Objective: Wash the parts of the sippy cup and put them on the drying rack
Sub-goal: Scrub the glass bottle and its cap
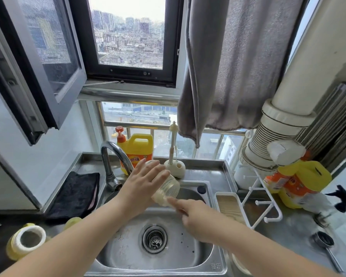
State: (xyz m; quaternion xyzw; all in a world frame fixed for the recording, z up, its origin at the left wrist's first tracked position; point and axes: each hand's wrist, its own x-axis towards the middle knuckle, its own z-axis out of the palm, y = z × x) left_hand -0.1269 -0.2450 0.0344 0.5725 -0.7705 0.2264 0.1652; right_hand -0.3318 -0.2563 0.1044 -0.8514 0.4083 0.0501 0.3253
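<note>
My left hand (143,184) grips the clear cup body (169,188) from above and holds it tilted over the steel sink (216,254), below the tap spout (116,154). My right hand (196,220) reaches in from the right, its index finger at the cup's open mouth. Whether water runs from the tap I cannot tell. A yellow and white cup lid part (26,241) lies on the counter at the left, with another yellowish part (73,222) behind it. The white drying rack (262,206) stands to the right of the sink.
A yellow dish soap jug (137,150) and a bottle brush in its stand (173,154) stand behind the sink. A black cloth (74,193) lies at the left. More yellow jugs (302,182), a white pipe (276,136) and a metal scoop (324,241) sit at the right.
</note>
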